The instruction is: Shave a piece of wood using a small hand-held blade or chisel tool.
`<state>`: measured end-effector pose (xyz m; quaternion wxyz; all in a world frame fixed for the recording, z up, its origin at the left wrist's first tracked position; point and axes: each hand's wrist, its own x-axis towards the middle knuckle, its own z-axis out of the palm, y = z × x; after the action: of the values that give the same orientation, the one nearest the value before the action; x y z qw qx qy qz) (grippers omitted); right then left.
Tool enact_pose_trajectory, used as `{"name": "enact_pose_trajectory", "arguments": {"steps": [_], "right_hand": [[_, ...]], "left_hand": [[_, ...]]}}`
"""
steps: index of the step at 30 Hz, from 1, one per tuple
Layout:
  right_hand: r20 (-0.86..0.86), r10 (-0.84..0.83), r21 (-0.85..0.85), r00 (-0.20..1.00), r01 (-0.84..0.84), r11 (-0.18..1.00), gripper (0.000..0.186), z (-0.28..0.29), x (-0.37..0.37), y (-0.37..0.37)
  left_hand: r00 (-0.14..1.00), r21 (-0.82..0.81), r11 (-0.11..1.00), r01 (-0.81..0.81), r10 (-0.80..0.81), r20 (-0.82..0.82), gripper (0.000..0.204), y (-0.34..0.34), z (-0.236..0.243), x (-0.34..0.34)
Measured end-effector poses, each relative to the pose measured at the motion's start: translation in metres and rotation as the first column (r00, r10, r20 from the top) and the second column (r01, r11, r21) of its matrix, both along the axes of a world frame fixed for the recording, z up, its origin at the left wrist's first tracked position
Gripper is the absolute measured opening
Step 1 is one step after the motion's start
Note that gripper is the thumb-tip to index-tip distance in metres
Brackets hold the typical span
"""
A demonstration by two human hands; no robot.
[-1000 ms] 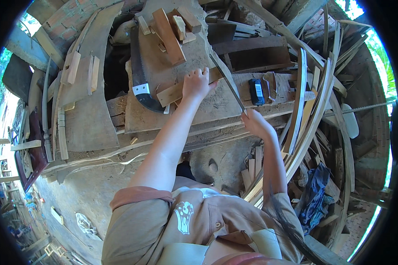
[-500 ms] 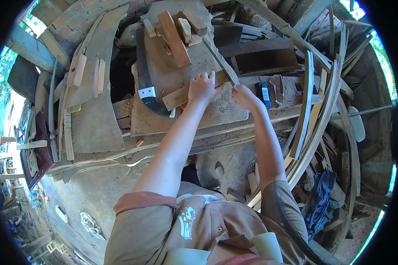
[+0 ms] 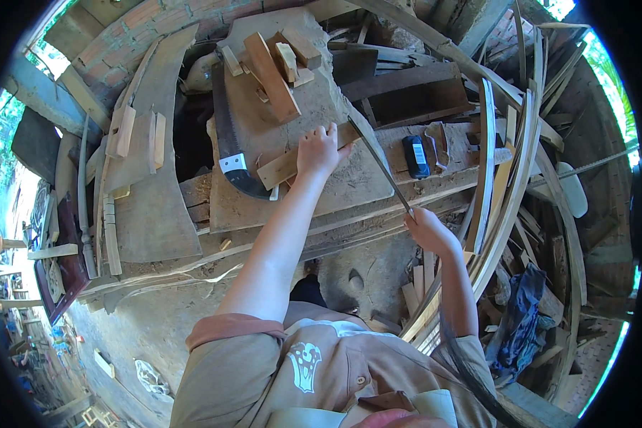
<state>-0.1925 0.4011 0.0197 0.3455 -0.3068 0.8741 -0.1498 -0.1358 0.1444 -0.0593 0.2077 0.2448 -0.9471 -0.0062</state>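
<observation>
My left hand (image 3: pixel 317 151) is closed over a short flat wooden board (image 3: pixel 284 166), pressing it on the plank bench top (image 3: pixel 314 196). In my closed right hand (image 3: pixel 434 232) is one end of a long, thin, dark metal tool (image 3: pixel 379 162); whether it is a file or a narrow saw I cannot make out. Its far end lies at the board's right end, slanting away from me. Left of the board rests a handsaw (image 3: pixel 225 121) with a dark curved handle. Beyond it lie a reddish-brown wooden block (image 3: pixel 272 80) and several smaller offcuts.
A dark blue object with a pale label (image 3: pixel 415 157) lies on the bench at right. Long curved wooden strips (image 3: pixel 503 185) lean beside my right arm. A wide thin panel (image 3: pixel 148 192) covers the bench's left. A dark blue cloth (image 3: pixel 518 324) hangs at lower right.
My right hand has drawn back toward me and rightward from beside the board, pulling the metal tool along. My left hand stays on the board.
</observation>
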Motion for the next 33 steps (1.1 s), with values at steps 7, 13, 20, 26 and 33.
{"name": "enact_pose_trajectory", "arguments": {"steps": [7, 13, 20, 26, 33], "right_hand": [[-0.464, 0.769, 0.459, 0.440, -0.623, 0.634, 0.026, -0.057, -0.051, -0.069], [-0.466, 0.879, 0.747, -0.105, -0.579, 0.327, 0.015, -0.143, -0.112, -0.149], [-0.505, 0.863, 0.631, -0.010, -0.687, 0.361, 0.032, -0.163, -0.107, -0.102], [-0.064, 0.050, -0.130, 0.997, -0.058, 0.990, 0.032, -0.029, -0.007, -0.025], [-0.010, -0.108, -0.130, 0.994, 0.105, 0.986, 0.031, -0.029, 0.013, 0.038]], "left_hand": [[0.999, 0.057, 0.998, -0.012, 0.010, 0.041, 0.061, 0.004, 0.003, -0.001], [0.999, 0.058, 0.998, -0.022, 0.019, 0.041, 0.060, 0.005, 0.005, 0.003], [1.000, 0.061, 0.998, 0.004, -0.005, 0.004, 0.059, 0.006, 0.001, -0.002], [0.997, 0.080, 0.996, -0.038, 0.033, 0.068, 0.060, -0.003, 0.005, 0.011], [1.000, 0.061, 0.998, 0.002, -0.002, -0.007, 0.058, 0.003, 0.003, -0.001]]}}
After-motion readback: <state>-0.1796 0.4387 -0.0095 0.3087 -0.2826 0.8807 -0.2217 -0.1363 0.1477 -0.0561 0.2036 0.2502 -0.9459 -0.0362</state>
